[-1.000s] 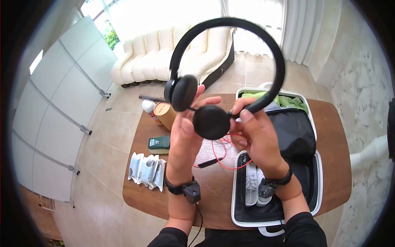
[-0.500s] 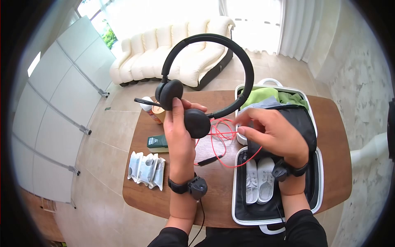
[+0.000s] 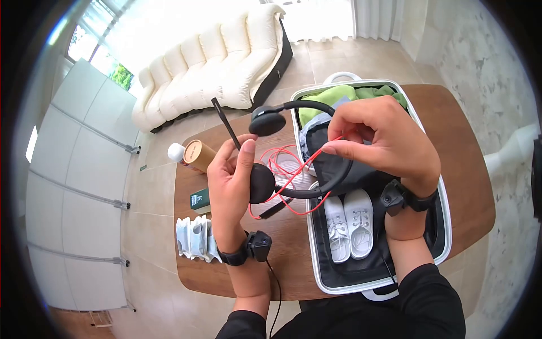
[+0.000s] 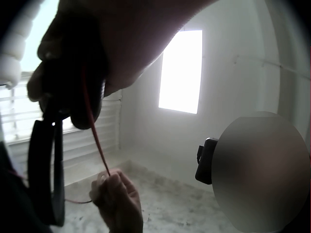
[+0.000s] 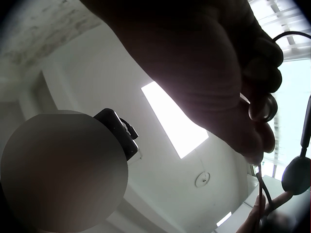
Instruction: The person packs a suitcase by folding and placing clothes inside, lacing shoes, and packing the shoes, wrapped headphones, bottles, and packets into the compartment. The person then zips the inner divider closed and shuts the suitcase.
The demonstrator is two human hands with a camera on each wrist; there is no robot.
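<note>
The left hand (image 3: pixel 228 192) grips the black headset by its near ear cup (image 3: pixel 261 183), thumb up beside the microphone boom (image 3: pixel 226 123). The other ear cup (image 3: pixel 267 121) sits farther back, and the headband (image 3: pixel 341 178) reaches right, passing below the right hand. Between thumb and fingertips the right hand (image 3: pixel 389 141) pinches the red cable (image 3: pixel 299 169). In the left wrist view, the cable (image 4: pixel 97 141) runs taut from the headset to the right hand (image 4: pixel 119 201). More cable lies looped on the table, with a black inline piece (image 3: pixel 275 209).
An open suitcase (image 3: pixel 316 265) on the table (image 3: pixel 468 169) holds white shoes (image 3: pixel 360 223) and green cloth (image 3: pixel 327 104). At the left are a white-capped can (image 3: pixel 176 152), a brown cylinder (image 3: pixel 199 155), a green box (image 3: pixel 200 200) and white packets (image 3: pixel 195 238).
The right hand has left the headband and now pinches the red cable. The headset has been lowered and tilted, its headband swinging down to the right. The head view has shifted.
</note>
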